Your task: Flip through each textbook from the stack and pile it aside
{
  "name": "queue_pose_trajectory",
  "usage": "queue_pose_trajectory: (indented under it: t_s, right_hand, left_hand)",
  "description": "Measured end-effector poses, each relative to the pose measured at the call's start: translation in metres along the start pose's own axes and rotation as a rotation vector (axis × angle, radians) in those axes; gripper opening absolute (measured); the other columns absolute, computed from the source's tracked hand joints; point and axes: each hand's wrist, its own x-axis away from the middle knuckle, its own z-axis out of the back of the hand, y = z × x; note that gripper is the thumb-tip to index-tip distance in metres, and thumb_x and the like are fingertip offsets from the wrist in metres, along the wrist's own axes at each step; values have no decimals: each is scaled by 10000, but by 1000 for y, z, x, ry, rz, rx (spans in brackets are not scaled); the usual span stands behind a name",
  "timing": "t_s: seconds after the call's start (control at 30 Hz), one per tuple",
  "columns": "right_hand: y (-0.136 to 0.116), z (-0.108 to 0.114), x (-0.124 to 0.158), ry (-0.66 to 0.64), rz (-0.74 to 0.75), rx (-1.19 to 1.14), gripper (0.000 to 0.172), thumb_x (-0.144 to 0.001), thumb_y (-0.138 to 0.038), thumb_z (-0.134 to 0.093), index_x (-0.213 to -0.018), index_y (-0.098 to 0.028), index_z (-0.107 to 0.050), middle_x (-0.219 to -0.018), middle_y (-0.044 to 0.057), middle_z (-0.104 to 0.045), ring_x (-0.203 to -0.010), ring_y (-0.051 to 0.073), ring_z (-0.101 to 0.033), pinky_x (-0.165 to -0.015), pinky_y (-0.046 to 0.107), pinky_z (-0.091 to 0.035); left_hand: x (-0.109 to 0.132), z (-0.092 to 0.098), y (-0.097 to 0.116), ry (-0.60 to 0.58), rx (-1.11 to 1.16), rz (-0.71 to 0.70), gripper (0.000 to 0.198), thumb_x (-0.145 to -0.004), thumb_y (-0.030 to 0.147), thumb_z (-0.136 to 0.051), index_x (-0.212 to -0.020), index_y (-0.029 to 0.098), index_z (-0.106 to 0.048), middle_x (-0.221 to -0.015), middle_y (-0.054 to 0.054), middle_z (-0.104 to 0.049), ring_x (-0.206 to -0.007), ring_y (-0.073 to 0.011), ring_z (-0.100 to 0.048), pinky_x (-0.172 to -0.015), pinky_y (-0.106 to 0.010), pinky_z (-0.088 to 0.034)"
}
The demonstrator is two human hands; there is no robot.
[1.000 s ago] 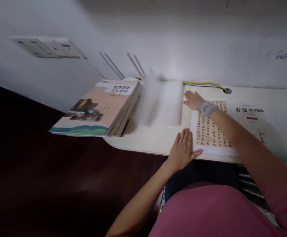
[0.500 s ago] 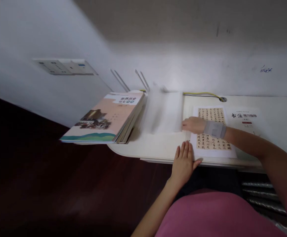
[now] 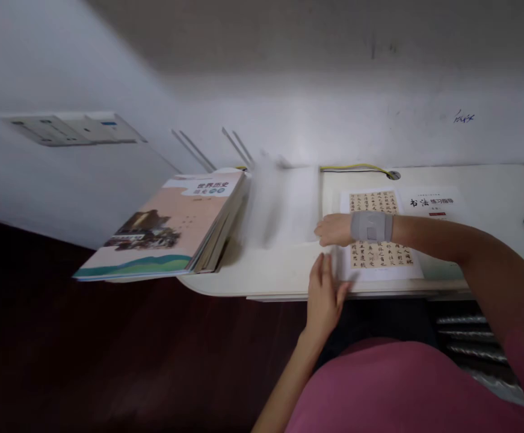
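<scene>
White desk point(image 3: 262, 279) set against a white wall, dark floor below its front edge. We note a socket panel point(image 3: 72, 127) on the wall at left. At the desk's left end lies a stack of books point(image 3: 166, 225), the top one pink-covered, and the stack overhangs the desk edge. Just right of it is a blurred pile of white sheets point(image 3: 284, 204); we cannot make out any detail on it. The right hand point(image 3: 331, 230), with a grey wrist band point(image 3: 371, 226), sits at the right edge of those sheets with its fingers loosely curled. Whether it grips a sheet or only touches it, we cannot tell. Its forearm crosses over a calligraphy sheet point(image 3: 381, 255), tan with columns of characters, which lies flat near the front edge. The left hand point(image 3: 322, 294) is open, fingers together and pointing away from the body. It rests on the desk front by the lower left corner of that sheet and holds nothing. A white booklet point(image 3: 433, 201) lies just behind and to the right of the sheet. At the back, a yellow cable point(image 3: 356, 168) runs along the wall into a round desk hole point(image 3: 393, 175).
</scene>
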Motion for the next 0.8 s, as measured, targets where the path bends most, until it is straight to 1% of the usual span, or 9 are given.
queue_pose_trajectory:
  t_s: [0.07,0.17,0.23,0.3,0.4,0.5,0.57,0.7,0.8]
  right_hand:
    - [-3,10,9,18,-26,9,223,-808,-60,-483,-910,-231,-582,-842,39,-615,-777,203,-533,-664,329,-389]
    - [-6,30,39,92,-119,30,268,-827,-35,-428,-972,-203,-579,-862,45,-634,-754,182,-549,-628,313,-380]
    - [-8,41,72,173,-211,42,259,-850,-47,-405,-1000,-174,-574,-884,56,-647,-749,168,-563,-617,300,-378]
    - [-11,47,114,272,-314,54,211,-876,-98,-415,-996,-150,-581,-916,76,-660,-784,172,-584,-655,303,-400]
    - [-22,43,185,482,-551,68,219,-900,-154,-406,-973,-149,-612,-914,77,-685,-822,180,-617,-712,316,-445]
    - [-42,25,248,691,-732,43,231,-904,-192,-431,-980,-190,-649,-941,45,-709,-873,173,-648,-756,303,-488]
    - [-56,9,281,778,-820,-26,226,-901,-216,-464,-974,-225,-677,-964,33,-715,-915,169,-656,-791,300,-510]
    - [-74,-33,326,956,-1008,-246,194,-886,-312,-540,-928,-270,-725,-1071,34,-693,-965,181,-654,-865,342,-526]
    - [-79,-73,346,1134,-1149,-388,193,-854,-384,-597,-917,-270,-739,-1200,45,-641,-985,201,-658,-917,395,-519]
  left_hand:
    - [-6,4,2,108,242,122,619,-943,427,-441,-1484,269,-185,-1500,-173,-297,-1365,-300,-354,-1067,-537,-365]
    - [-26,6,8,275,612,229,522,-957,483,-372,-1448,338,-268,-1513,-111,-308,-1340,-259,-405,-1063,-469,-391]
    - [-45,3,16,301,784,235,512,-953,552,-299,-1419,341,-331,-1502,-98,-343,-1325,-252,-428,-1052,-455,-404]
    - [-66,-6,27,212,871,218,579,-927,629,-255,-1412,329,-356,-1495,-99,-366,-1328,-257,-427,-1050,-456,-403]
    - [-97,-29,48,-55,854,176,678,-889,693,-247,-1428,295,-351,-1509,-108,-356,-1351,-274,-395,-1071,-473,-374]
    - [-124,-63,72,-314,720,57,749,-884,698,-255,-1455,218,-315,-1535,-132,-301,-1394,-286,-318,-1128,-501,-280]
    - [-138,-89,88,-431,627,-54,801,-882,697,-253,-1471,154,-273,-1551,-155,-250,-1426,-281,-237,-1168,-482,-192]
    - [-152,-133,114,-512,479,-179,806,-915,635,-227,-1481,61,-195,-1567,-201,-146,-1456,-283,-83,-1183,-461,-97]
    - [-152,-152,127,-517,359,-200,737,-936,573,-261,-1491,97,-163,-1579,-188,-79,-1455,-297,-13,-1165,-519,-111]
